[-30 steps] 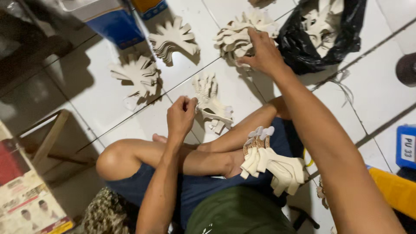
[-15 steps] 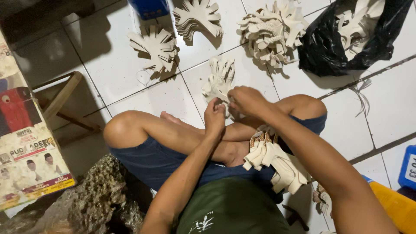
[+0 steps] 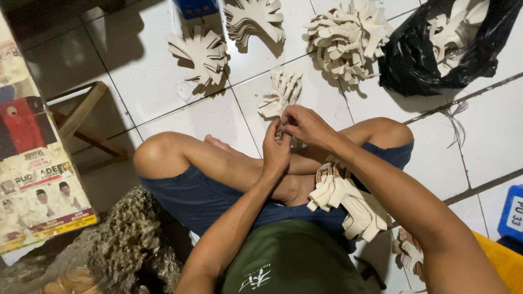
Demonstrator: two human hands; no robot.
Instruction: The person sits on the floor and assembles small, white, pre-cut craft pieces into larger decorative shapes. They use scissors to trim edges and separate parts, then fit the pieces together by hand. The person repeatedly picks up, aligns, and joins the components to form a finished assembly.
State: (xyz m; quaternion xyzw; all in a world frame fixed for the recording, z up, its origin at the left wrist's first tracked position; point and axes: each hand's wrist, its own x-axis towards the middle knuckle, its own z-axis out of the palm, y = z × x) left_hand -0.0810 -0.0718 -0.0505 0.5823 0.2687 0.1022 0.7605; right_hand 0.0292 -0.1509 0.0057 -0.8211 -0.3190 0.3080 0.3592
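Two hands meet above the crossed legs, fingers pinched together on something small and pale that sits between them; what exactly it is cannot be made out. The left hand comes up from below with its fingers curled closed around that bit, and the right hand reaches in from the right, thumb and fingertips closed on the same spot, the two hands touching.

Just beyond the fingertips, on the white tiled floor, lies a small stack of pale cut-out shapes, fanned like fingers. Down in the lap, against the right thigh, rests a bundle of cut-outs of the same cream colour, leaning on the blue shorts.

Farther out on the floor: a spiky stack to the left, another fanned stack at the top edge, and a big loose heap to the right of it. A black plastic bag beside that heap holds more pale pieces. A wooden stool frame stands at the left, near a printed cardboard box. A blue box shows at the right edge.
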